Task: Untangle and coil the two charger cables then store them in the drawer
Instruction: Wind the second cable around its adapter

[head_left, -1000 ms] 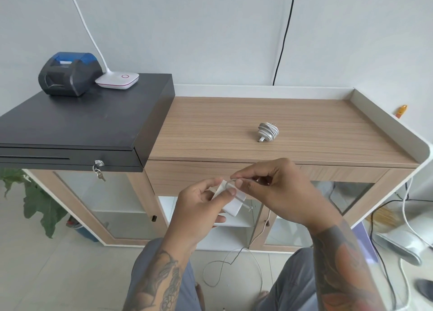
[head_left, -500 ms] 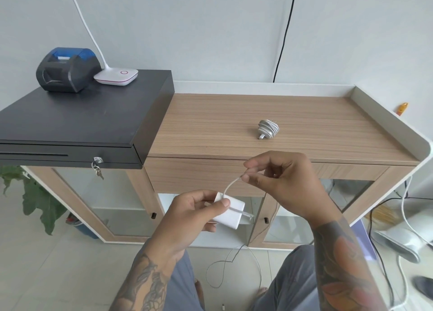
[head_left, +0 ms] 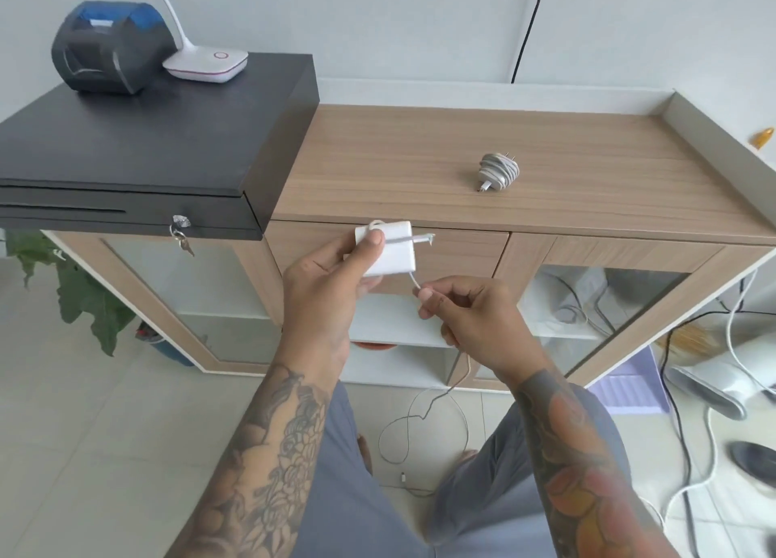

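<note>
- Tiled floor (head_left: pixel 84 452) nearest the camera; loose end of the white cable (head_left: pixel 424 427) lies looped on it between the person's legs, connector tip on the tile.
- Left hand (head_left: pixel 323 280) grips the white charger block (head_left: pixel 388 248), thumb pressed over a cable strand that runs across the block's face; one small loop shows at the block's top left corner.
- Right hand (head_left: pixel 470 309) sits just below and right of the block, thumb and forefinger pinching the cable where it leaves the block; the slack drops from that hand to the floor.
- Both hands are held in front of the closed drawer (head_left: pixel 462 255) of the wooden cabinet (head_left: pixel 420 166); nothing is in the drawer that I can see.
- Glass-door compartments under the drawer: right one holds tangled wires and pale items, blurred; middle shelf shows a reddish object, cannot tell what.
- On the cabinet top, well apart from the hands: second charger (head_left: pixel 498 171), cable already coiled around it, prongs pointing up and right.
- Left, further back: black cash drawer (head_left: pixel 138 150), shut, key in its lock.
- On it: receipt printer (head_left: pixel 109 47) and white lamp base (head_left: pixel 205 62), just beside each other.
</note>
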